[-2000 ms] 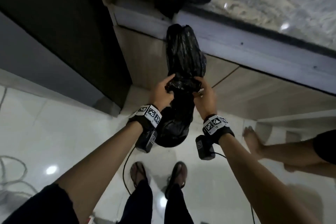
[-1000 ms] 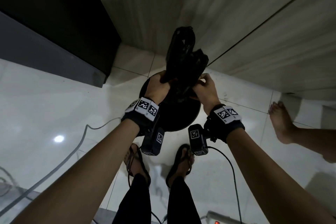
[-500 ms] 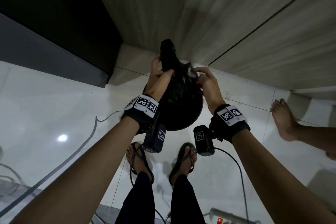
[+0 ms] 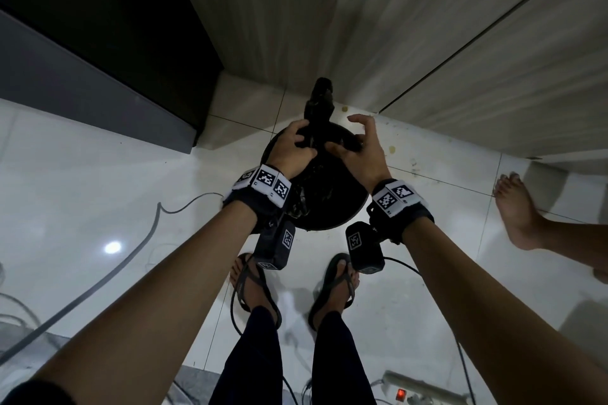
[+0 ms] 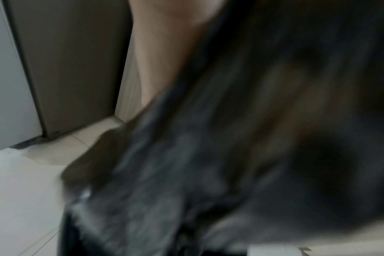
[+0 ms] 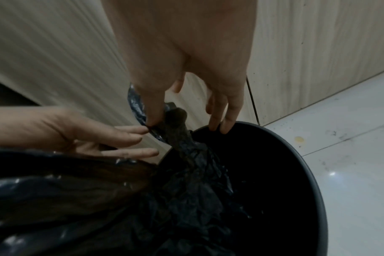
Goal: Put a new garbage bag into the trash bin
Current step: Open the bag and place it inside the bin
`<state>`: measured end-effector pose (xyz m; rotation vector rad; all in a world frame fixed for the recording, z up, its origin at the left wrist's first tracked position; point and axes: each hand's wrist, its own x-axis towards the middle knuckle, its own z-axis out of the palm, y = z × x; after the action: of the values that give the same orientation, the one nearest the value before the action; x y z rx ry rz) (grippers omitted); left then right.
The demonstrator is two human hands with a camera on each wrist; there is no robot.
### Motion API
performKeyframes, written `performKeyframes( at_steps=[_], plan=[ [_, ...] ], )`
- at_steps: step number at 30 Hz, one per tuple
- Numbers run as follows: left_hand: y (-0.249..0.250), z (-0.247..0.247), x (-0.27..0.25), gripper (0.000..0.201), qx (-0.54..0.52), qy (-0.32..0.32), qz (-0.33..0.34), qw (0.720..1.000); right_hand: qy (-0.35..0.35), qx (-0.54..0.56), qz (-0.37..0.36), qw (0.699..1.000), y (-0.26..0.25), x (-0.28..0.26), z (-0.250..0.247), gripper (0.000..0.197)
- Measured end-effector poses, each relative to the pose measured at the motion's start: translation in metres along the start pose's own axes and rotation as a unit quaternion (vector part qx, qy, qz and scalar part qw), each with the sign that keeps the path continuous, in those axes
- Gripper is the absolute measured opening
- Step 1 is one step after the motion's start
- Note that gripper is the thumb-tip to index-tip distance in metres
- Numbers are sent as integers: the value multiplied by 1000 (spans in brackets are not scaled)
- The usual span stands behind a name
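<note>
A round black trash bin (image 4: 357, 204) (image 6: 296, 152) stands on the white tiled floor against the cabinet. A crumpled black garbage bag (image 4: 320, 102) (image 6: 186, 190) hangs down into it, with its bunched top sticking up above my hands. My left hand (image 4: 292, 148) (image 6: 112, 136) grips the bag's upper part from the left. My right hand (image 4: 345, 145) (image 6: 164, 119) pinches a fold of the bag between thumb and forefinger, its other fingers (image 6: 219, 119) spread over the bin's far rim. The left wrist view is blurred and shows only dark bag plastic (image 5: 208, 173).
Wood-grain cabinet doors (image 4: 362, 26) rise right behind the bin, with a dark panel (image 4: 115, 26) to the left. Cables (image 4: 131, 256) trail over the floor and a power strip (image 4: 424, 394) lies at the bottom right. Another person's bare foot (image 4: 513, 207) stands at the right. My sandalled feet (image 4: 253, 283) are just before the bin.
The bag has come down from in front of the counter into the bin. Both hands have followed it lower. My right hand's outer fingers have spread open.
</note>
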<state>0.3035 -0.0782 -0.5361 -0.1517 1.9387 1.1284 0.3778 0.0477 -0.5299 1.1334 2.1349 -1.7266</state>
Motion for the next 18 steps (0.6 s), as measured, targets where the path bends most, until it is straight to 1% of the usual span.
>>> performKeyframes(
  at_steps=[2, 3, 4, 6, 7, 8, 10, 13, 16, 18],
  plan=[
    [-7, 2, 3, 65, 13, -22, -17, 1000, 1, -37, 6, 999, 7, 6, 7, 57],
    [-10, 3, 5, 62, 18, -23, -23, 999, 5, -63, 7, 998, 11, 8, 11, 57],
    [-13, 4, 8, 56, 23, -14, -25, 999, 13, -90, 4, 996, 15, 10, 14, 55],
    [-18, 8, 12, 37, 28, 19, -20, 999, 29, -126, -6, 992, 22, 15, 18, 49],
    [-20, 10, 15, 31, 31, 33, -17, 999, 33, -135, -8, 990, 24, 17, 19, 45],
    [-22, 11, 16, 29, 36, 43, -12, 998, 36, -138, -8, 990, 27, 19, 20, 43],
    [-22, 14, 17, 35, 45, 56, 1, 997, 38, -127, -13, 991, 29, 21, 19, 39],
    [-19, 15, 19, 55, 26, 81, 26, 996, 38, -66, -38, 996, 25, 23, 14, 32],
    [-7, 14, 18, 66, 0, 113, 49, 992, 24, -21, -58, 998, 7, 23, 5, 25],
    [2, 11, 19, 73, -14, 112, 44, 993, 13, -10, -66, 998, -5, 21, -4, 25]
  ],
)
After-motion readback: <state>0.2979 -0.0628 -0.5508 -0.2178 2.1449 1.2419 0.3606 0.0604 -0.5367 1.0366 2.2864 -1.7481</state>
